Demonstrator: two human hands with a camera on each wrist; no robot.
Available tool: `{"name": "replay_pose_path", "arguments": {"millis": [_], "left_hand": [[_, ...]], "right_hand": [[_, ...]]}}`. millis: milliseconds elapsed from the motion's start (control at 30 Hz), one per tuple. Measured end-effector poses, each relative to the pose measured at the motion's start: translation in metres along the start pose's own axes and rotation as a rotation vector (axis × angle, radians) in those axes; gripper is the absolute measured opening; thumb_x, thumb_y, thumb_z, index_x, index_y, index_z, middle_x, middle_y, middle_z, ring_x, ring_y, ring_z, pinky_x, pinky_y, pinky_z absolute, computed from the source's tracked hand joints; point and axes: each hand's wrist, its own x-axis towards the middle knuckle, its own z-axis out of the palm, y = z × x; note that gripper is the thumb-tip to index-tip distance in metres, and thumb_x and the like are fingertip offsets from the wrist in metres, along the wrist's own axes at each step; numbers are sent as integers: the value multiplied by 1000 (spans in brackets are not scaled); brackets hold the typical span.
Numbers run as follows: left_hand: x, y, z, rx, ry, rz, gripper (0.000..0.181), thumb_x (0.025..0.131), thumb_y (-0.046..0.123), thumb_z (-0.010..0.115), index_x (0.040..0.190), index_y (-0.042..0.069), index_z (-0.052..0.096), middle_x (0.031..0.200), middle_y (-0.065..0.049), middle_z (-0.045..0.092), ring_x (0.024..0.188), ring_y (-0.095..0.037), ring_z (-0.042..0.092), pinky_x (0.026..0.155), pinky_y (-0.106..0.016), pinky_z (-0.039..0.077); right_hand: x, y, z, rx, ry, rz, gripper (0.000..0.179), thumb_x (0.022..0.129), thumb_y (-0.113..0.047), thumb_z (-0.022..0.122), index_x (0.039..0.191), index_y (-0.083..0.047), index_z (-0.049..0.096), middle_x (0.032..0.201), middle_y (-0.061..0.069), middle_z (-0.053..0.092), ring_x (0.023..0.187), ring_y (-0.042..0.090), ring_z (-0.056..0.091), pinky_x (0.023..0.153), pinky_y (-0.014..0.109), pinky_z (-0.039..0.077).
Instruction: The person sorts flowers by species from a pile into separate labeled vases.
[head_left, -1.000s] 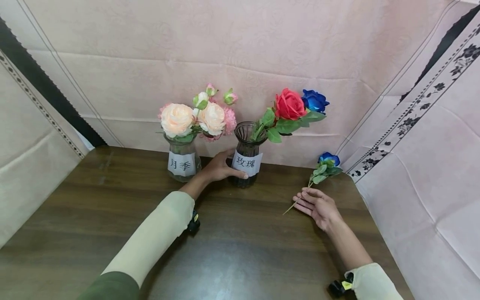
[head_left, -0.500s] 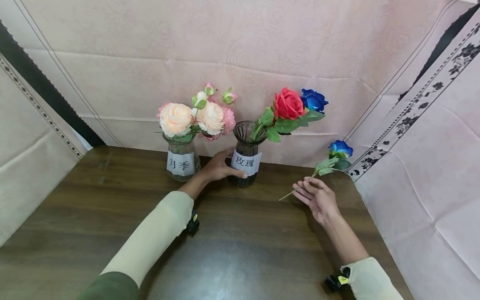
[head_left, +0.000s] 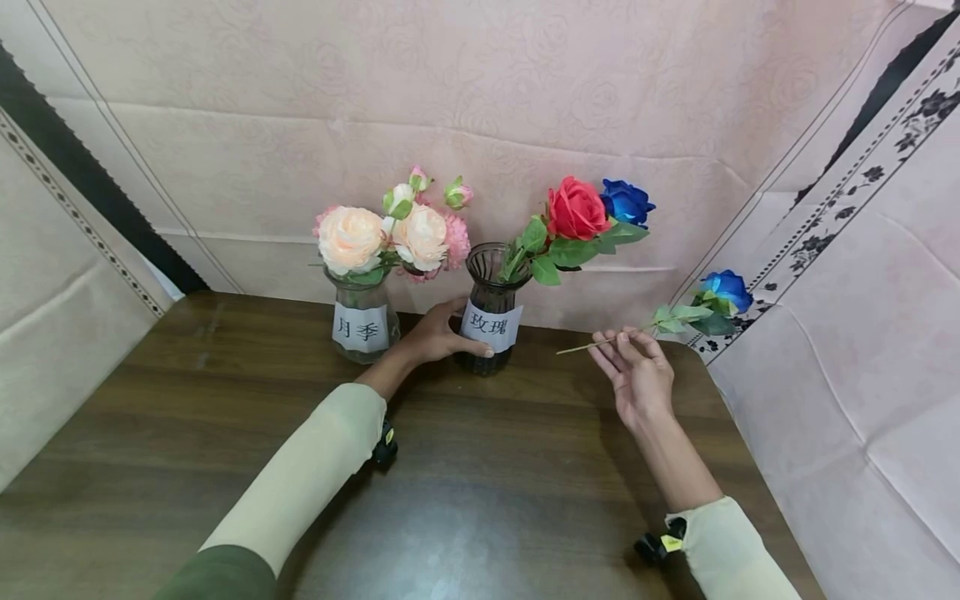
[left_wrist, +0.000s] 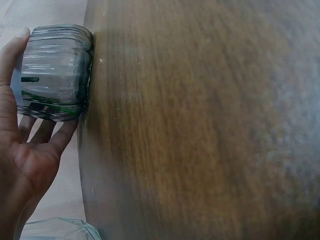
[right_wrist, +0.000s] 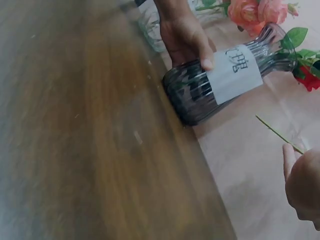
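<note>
My left hand [head_left: 438, 335] grips the lower body of a dark glass vase [head_left: 491, 292], thumb across its front by a white paper label [head_left: 491, 327]. A red rose [head_left: 577, 208] and a blue rose [head_left: 628, 202] lean rightward out of that vase. On the right, above the table, my right hand [head_left: 637, 375] pinches the thin stem of another blue rose [head_left: 726, 292]. This flower lies nearly level, bloom to the right and bare stem end pointing left toward the vase. In the right wrist view the stem [right_wrist: 277, 132] sticks out past the fingertips, apart from the vase.
Left of the dark vase stands a clear glass vase [head_left: 362, 321], also labelled, holding cream blooms [head_left: 351, 240] and pink ones. Both vases are near the back edge of the brown wooden table [head_left: 480, 483]. A pale patterned cloth [head_left: 247, 167] hangs behind and at the sides.
My right hand has risen with the blue rose, and the flower has tilted from slanting to nearly level, its bloom moving right and up. The left hand and dark vase stay put.
</note>
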Motion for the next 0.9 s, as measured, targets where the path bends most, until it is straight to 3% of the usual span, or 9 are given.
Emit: {"name": "replay_pose_path", "arguments": {"millis": [333,900], "left_hand": [[-1,-5,2,1,-4,9,95,86,28,102,167,20,53,162,-7,64,153,-35,55,132,-64,41],[0,-2,0,-7,2,-17,95,86,29,101,167,21,53,159,-8,66,152,-37,56,132,-66,40]], "right_hand": [[-2,1,28,96,-6,-154,9,109,-7,71,114,-4,64,98,12,80,103,28,85,95,42,70],[-3,-2,88,144,-108,-249,6,110,-12,69,112,-9,65,102,10,80,105,26,83,98,42,69]]}}
